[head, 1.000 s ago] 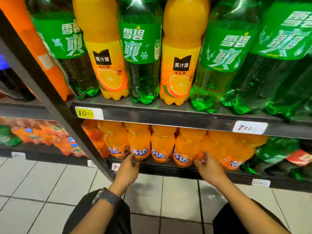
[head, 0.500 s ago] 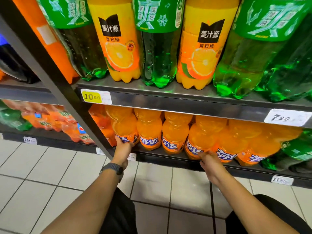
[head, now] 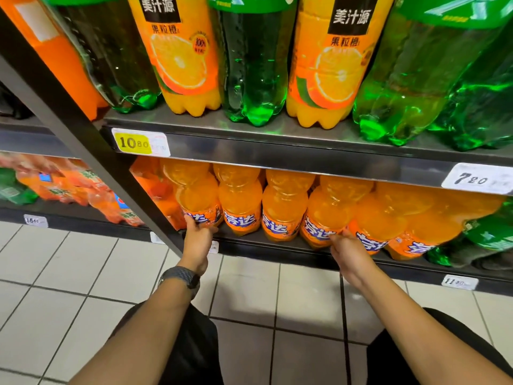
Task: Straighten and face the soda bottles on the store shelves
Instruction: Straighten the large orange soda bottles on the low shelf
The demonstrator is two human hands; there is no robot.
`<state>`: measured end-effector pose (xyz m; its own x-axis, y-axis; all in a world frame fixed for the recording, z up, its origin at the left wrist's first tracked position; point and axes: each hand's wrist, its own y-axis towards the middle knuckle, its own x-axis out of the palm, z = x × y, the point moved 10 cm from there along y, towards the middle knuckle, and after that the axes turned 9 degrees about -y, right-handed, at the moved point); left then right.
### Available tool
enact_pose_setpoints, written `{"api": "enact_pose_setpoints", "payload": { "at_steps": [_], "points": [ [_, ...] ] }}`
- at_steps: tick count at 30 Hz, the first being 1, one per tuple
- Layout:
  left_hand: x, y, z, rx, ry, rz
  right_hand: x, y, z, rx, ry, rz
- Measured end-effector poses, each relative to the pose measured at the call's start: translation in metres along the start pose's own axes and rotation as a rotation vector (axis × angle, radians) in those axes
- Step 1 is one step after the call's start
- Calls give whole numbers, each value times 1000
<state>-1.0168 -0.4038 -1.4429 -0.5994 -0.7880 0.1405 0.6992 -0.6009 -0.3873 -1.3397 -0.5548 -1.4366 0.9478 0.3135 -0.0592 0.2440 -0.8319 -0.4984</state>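
A row of orange soda bottles with blue-lettered labels stands on the bottom shelf (head: 277, 250). My left hand (head: 197, 240) grips the base of the leftmost orange bottle (head: 198, 200), next to the dark upright post. My right hand (head: 348, 250) holds the lower part of the fourth orange bottle (head: 323, 215), which leans a little to the left. Two more orange bottles (head: 240, 204) stand between my hands, labels facing out. On the upper shelf (head: 277, 151) stand large green soda bottles (head: 254, 65) and orange juice bottles (head: 181, 56).
A dark slanted shelf post (head: 83, 140) runs down at the left. Beyond it, more orange and green bottles (head: 63, 184) fill the neighbouring bay. Price tags (head: 140, 142) hang on the shelf edges. Green bottles (head: 491, 232) stand at the bottom right. White floor tiles (head: 69, 273) lie below.
Both hands have reached further in and now hold bottle bases. The view has moved closer and lower toward the bottom shelf.
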Motion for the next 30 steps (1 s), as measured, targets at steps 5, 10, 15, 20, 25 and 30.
{"api": "enact_pose_setpoints", "payload": {
  "at_steps": [5, 10, 15, 20, 25, 30],
  "points": [
    [74, -58, -54, -299, 180, -217, -12, -6, 7, 14, -13, -26],
    [185, -111, -75, -220, 352, -622, -17, -13, 20, 26, -18, -101],
    [225, -115, -63, -108, 319, -619, -16, -11, 23, -13, -19, -176],
    [235, -114, -66, -77, 293, -588, -8, -10, 22, -43, -60, -222],
    [237, -127, -83, -95, 336, -605, -15, -6, 20, -25, -11, -220],
    [227, -116, -83, -83, 307, -612, -15, -6, 24, -7, -52, -196]
  ]
}}
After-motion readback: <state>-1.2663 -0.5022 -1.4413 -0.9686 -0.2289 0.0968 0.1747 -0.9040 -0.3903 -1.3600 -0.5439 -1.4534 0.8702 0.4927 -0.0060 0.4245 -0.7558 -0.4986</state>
